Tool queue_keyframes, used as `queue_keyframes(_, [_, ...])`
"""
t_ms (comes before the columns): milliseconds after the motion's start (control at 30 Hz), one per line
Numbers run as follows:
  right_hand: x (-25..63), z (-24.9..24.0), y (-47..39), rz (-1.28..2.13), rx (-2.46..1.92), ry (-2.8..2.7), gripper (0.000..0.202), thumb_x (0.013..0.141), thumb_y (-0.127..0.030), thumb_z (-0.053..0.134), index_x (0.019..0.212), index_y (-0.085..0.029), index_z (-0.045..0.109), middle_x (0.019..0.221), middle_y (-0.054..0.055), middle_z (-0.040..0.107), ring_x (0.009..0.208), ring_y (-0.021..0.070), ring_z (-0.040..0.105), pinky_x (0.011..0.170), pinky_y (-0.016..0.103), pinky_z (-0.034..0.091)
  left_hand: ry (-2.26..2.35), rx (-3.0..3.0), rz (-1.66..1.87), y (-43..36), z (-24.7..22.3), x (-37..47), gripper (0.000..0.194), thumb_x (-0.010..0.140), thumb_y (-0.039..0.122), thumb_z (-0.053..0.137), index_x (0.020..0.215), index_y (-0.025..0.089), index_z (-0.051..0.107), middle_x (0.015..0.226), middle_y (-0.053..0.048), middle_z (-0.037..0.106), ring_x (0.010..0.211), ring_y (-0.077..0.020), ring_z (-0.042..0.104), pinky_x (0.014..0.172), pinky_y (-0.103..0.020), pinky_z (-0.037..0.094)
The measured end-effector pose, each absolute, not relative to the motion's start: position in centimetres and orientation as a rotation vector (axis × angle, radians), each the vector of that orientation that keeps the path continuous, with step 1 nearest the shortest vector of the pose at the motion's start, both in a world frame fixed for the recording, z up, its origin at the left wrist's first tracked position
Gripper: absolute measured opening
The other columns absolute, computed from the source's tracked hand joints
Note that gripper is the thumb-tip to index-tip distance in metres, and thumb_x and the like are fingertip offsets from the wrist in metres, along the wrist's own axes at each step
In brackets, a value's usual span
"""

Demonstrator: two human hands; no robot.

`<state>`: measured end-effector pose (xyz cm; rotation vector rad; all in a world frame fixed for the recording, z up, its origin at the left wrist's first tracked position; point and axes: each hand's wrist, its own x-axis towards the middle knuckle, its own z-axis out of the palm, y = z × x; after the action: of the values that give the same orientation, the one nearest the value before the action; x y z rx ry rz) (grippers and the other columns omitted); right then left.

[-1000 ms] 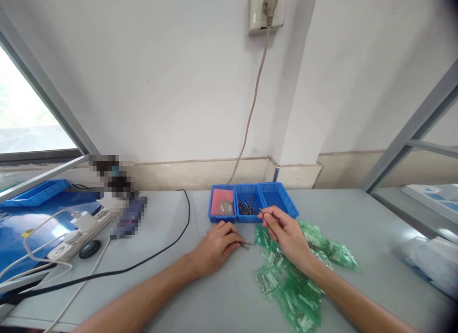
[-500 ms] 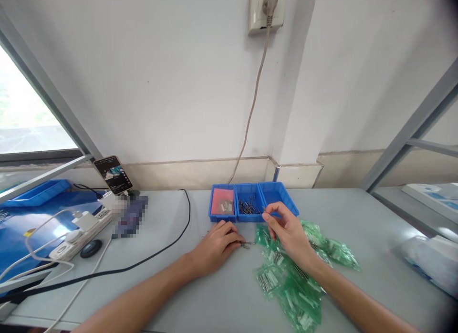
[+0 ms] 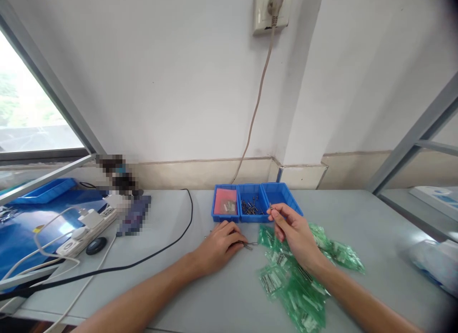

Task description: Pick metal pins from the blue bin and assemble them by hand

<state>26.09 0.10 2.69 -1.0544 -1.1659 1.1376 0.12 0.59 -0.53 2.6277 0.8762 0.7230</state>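
My left hand (image 3: 222, 242) rests on the grey table in front of the blue bins, its fingers curled over small metal pins (image 3: 250, 244) that poke out at its right side. My right hand (image 3: 291, 228) is raised near the front of the right bin, thumb and forefinger pinched on a tiny piece (image 3: 271, 207) too small to make out. The middle blue bin (image 3: 252, 218) holds loose metal pins. In the left bin (image 3: 224, 218) lie a pink sheet and a small clear bag. Green plastic bags (image 3: 300, 295) with metal parts lie under and around my right hand.
A black cable (image 3: 153, 256) crosses the table on the left, near a power strip (image 3: 86, 233) and a black oval object (image 3: 96, 245). Shelf posts stand at both sides. A plastic-wrapped bundle (image 3: 436, 261) lies at the far right.
The whole view has shifted slightly, so things appear a little further right. Both hands keep nearly the same pose and place relative to the bins.
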Motion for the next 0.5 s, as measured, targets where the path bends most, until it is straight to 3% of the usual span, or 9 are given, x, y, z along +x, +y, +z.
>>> queue_keyframes(133, [26.3, 3.3, 0.1, 1.476, -0.852, -0.892, 0.031, 0.086, -0.048, 0.087, 0.093, -0.021, 0.072, 0.082, -0.003, 0.052, 0.050, 0.0034, 0.023, 0.045, 0.021, 0.027, 0.866, 2.615, 0.727, 0.5, -0.4, 0.1, 0.020, 0.112, 0.028, 0.056, 0.117, 0.023, 0.074, 0.113, -0.006, 0.067, 0.102, -0.0212, 0.058, 0.093, -0.036, 0.048])
queue_keyframes(233, [26.4, 3.9, 0.1, 1.549, -0.798, -0.832, 0.028, 0.085, -0.042, 0.089, 0.089, -0.020, 0.072, 0.080, -0.003, 0.049, 0.051, 0.0046, 0.019, 0.044, 0.021, 0.028, 0.865, 2.600, 0.735, 0.4, -0.3, 0.1, 0.020, 0.112, 0.029, 0.056, 0.115, 0.022, 0.074, 0.112, -0.007, 0.068, 0.101, -0.0214, 0.059, 0.092, -0.036, 0.048])
queue_keyframes(500, [26.1, 3.9, -0.2, 1.444, -0.949, -1.052, 0.040, 0.083, -0.055, 0.086, 0.102, -0.023, 0.070, 0.085, 0.001, 0.062, 0.054, 0.0097, 0.036, 0.052, 0.027, 0.035, 0.882, 2.589, 0.741, 0.5, -0.4, 0.1, 0.017, 0.112, 0.028, 0.058, 0.118, 0.023, 0.073, 0.112, -0.006, 0.069, 0.102, -0.0219, 0.059, 0.092, -0.037, 0.047])
